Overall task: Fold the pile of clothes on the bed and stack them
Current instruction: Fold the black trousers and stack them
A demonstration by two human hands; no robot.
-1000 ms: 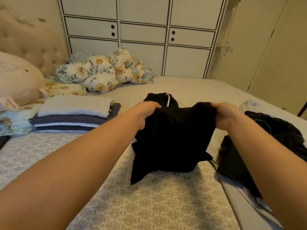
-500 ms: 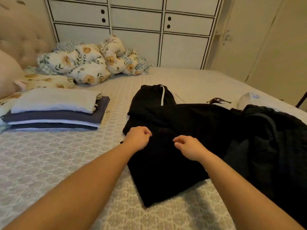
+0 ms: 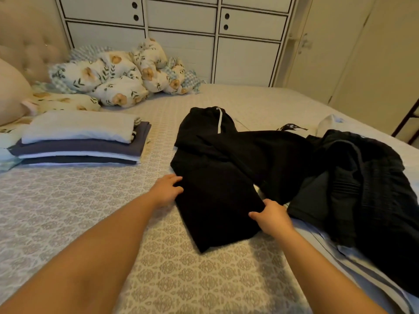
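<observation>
A black garment [image 3: 217, 189] with a white drawstring lies spread on the bed, its near part folded into a long strip pointing toward me. My left hand [image 3: 166, 189] holds that strip's left edge between fingers and thumb. My right hand [image 3: 272, 215] grips its right edge, thumb lying on the cloth. To the right lies the unfolded pile of dark clothes [image 3: 362, 189], touching the black garment. A stack of folded clothes [image 3: 79, 141], white on top and purple and dark below, sits at the left.
Floral pillows and a bunched floral quilt [image 3: 118, 73] lie at the head of the patterned bed [image 3: 68, 211]. A white cloth [image 3: 328, 125] peeks out behind the dark pile. White cupboards [image 3: 215, 30] stand behind the bed; the bed's right edge is near.
The garment, held up a second ago, now lies flat on the bed. My hands have moved apart from its middle to its left and right edges.
</observation>
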